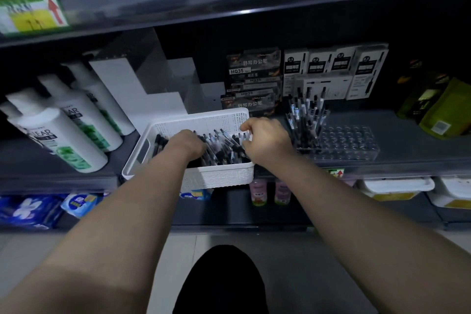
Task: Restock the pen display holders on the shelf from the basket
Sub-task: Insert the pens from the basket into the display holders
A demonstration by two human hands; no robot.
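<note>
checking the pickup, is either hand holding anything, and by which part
Right hand curls its fingers round pens near their ends in the basket; left hand fingers are hidden: cannot tell.

Upper shelf (254,0) is overhanging, capping headroom. Bottles (63,135) are crowding left of basket (216,178); boxes (254,76) are walling the back. Standing pens (305,115) are filling holder (356,150) at left; right holes are lying open.

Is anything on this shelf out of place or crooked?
The white basket sits turned at an angle, and its front hangs past the edge of the shelf. The pens in the clear holder lean in different directions; its right holes are empty.
</note>
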